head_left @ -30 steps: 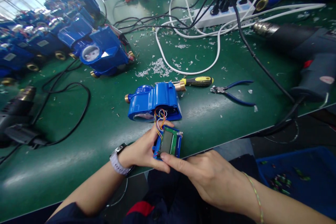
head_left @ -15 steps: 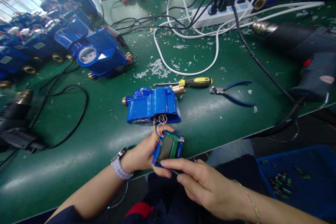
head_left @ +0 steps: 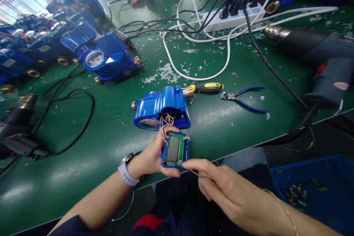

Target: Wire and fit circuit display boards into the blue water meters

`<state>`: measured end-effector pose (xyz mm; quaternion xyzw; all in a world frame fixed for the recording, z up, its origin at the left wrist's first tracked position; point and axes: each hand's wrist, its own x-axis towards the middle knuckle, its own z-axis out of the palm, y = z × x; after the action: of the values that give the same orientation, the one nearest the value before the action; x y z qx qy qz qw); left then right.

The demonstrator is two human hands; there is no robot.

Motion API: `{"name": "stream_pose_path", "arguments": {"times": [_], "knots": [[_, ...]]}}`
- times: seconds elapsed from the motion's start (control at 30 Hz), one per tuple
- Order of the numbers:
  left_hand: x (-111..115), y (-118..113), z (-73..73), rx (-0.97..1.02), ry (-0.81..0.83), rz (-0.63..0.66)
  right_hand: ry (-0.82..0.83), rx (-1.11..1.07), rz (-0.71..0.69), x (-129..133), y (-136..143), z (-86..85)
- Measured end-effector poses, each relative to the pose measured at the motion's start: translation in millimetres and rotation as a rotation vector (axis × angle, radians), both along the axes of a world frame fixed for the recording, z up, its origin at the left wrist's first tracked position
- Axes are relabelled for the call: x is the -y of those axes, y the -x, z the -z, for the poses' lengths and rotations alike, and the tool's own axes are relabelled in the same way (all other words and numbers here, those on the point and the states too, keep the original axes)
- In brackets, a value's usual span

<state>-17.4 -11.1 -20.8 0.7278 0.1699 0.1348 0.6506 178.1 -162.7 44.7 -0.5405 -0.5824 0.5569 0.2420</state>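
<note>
My left hand point(head_left: 151, 158) is closed around the edges of a circuit board with a display point(head_left: 173, 149), set in a blue frame. Yellow, red and white wires point(head_left: 166, 121) run from the board into the open side of a blue water meter point(head_left: 160, 105) with brass ends, tilted on the table just beyond. At the board's lower right corner is my right index fingertip. My right hand point(head_left: 224, 188) is closed, with a thin metal tool point(head_left: 195, 173) showing between its fingers; most of that tool is hidden.
A yellow-black screwdriver point(head_left: 208, 87) and blue-handled cutters point(head_left: 243, 97) lie behind the meter. Heat guns point(head_left: 323, 55) rest at both sides. A power strip point(head_left: 235, 18), cables and white scraps are farther back. More meters point(head_left: 102, 57) crowd the left. A blue bin point(head_left: 318, 188) sits lower right.
The water meter has tipped back, showing more of its open side. The board has turned more upright. My right fingertip has shifted right, from the board's lower left to its lower right corner.
</note>
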Motion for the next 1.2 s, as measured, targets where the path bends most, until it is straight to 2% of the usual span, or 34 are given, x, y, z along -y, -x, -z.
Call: {"name": "stream_pose_path", "arguments": {"times": [0.07, 0.17, 0.27, 0.4, 0.5, 0.6, 0.7, 0.77, 0.83, 0.97, 1.07, 1.2], "knots": [[-1, 0, -0.4, -0.033, -0.062, 0.018, -0.073, 0.181, -0.093, 0, -5, -5.6], [-2, 1, -1.4, -0.054, -0.174, 0.029, -0.121, 0.315, -0.207, -3, -10, -11.3], [-1, 1, -3.9, -0.076, -0.298, 0.043, -0.098, 0.34, -0.301, -12, -15, -16.4], [-1, -1, -7.1, -0.052, -0.364, 0.08, -0.044, 0.293, -0.394, -27, -21, -23.1], [-2, -1, -6.5, -0.037, -0.398, 0.1, -0.003, 0.201, -0.393, -31, -19, -22.4], [-2, 1, -3.7, -0.066, -0.409, 0.075, -0.01, 0.194, -0.292, -23, -9, -12.8], [-1, 3, -1.3, -0.11, -0.376, 0.012, -0.162, 0.315, -0.194, -8, 4, 1.9], [0, 4, -1.2, -0.127, -0.367, 0.006, -0.266, 0.369, -0.196, -1, 9, 9.6], [2, 3, -2.4, -0.138, -0.366, 0.006, -0.288, 0.363, -0.198, 1, 11, 12.5], [3, 0, -8.4, -0.089, -0.428, 0.043, -0.139, 0.252, -0.212, -9, 3, 3.8], [1, -2, -12.5, -0.066, -0.468, 0.12, -0.053, 0.239, -0.321, -21, -7, -7.9], [0, -2, -12.1, -0.067, -0.436, 0.119, -0.051, 0.276, -0.446, -32, -14, -18.0]]}}
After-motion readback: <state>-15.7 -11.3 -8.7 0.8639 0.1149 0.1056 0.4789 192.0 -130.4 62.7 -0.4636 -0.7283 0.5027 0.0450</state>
